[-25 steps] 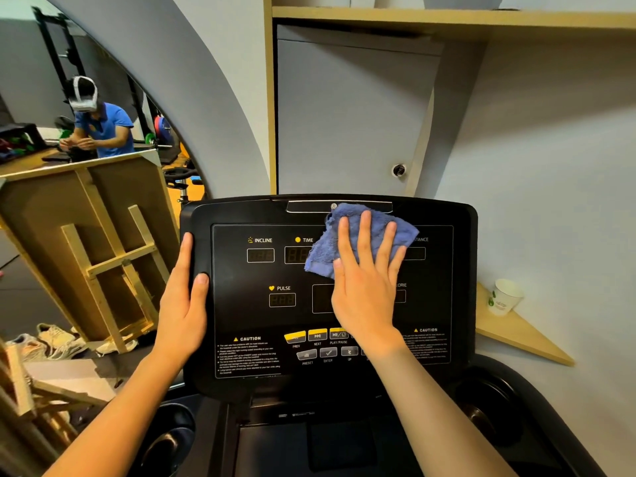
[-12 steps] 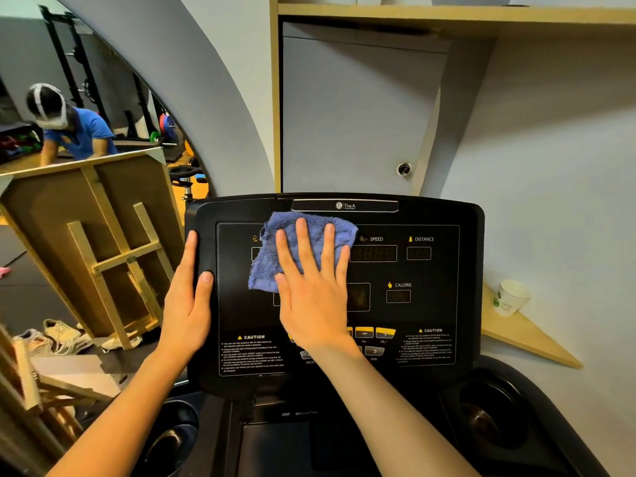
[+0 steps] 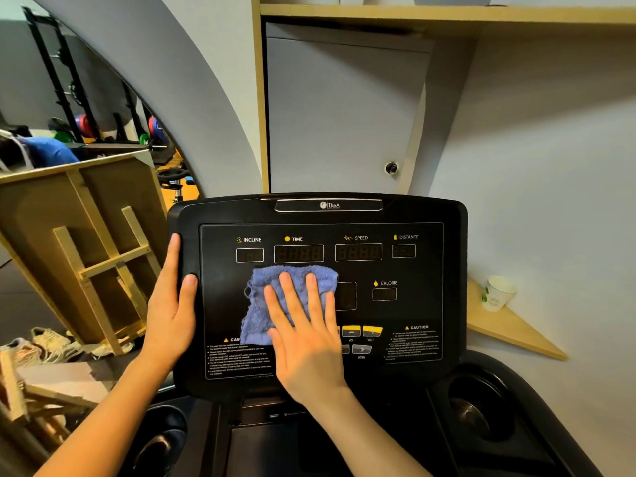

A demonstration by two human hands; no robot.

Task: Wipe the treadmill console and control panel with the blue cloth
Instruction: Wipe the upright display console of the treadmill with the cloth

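Note:
The black treadmill console (image 3: 451, 215) stands upright in front of me, its control panel (image 3: 406, 266) showing INCLINE, TIME, SPEED, DISTANCE and CALORIE readouts. The blue cloth (image 3: 261, 304) lies flat on the panel's lower middle-left, below the TIME display. My right hand (image 3: 306, 335) presses flat on the cloth with fingers spread, hiding some yellow buttons. My left hand (image 3: 172, 304) grips the console's left edge, thumb on the front face.
A white paper cup (image 3: 495, 292) stands on a wooden corner shelf (image 3: 516, 335) to the right. Cup holders (image 3: 478, 407) sit below the console. A wooden board on a frame (image 3: 86, 242) leans at the left, shoes (image 3: 44, 342) on the floor beside it.
My right hand has swept the cloth from the upper right of the panel leftward, then down to the lower middle-left. The left hand keeps its grip on the console edge.

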